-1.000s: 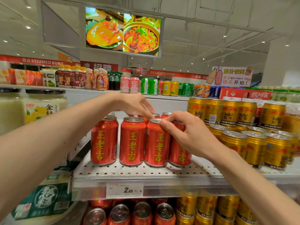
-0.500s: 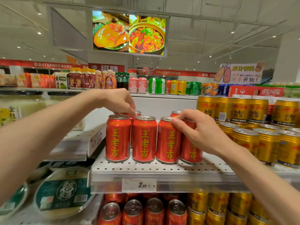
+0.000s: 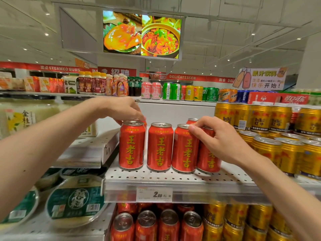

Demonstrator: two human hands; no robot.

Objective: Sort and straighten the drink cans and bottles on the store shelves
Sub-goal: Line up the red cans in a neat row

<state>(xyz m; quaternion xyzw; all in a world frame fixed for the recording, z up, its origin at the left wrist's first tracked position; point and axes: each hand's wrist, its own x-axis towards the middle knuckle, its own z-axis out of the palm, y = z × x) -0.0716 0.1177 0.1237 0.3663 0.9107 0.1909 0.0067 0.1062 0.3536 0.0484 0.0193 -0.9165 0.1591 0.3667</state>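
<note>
White perforated shelf point(image 3: 173, 176) carries a front row of four red cans. The left hand point(image 3: 121, 110) curls its fingers down onto a can behind the leftmost red can point(image 3: 132, 145), though the grip itself is hidden. The right hand point(image 3: 217, 136) pinches the top rim of the rightmost red can point(image 3: 208, 159). Gold cans point(image 3: 278, 150) stand just beside, to the right.
</note>
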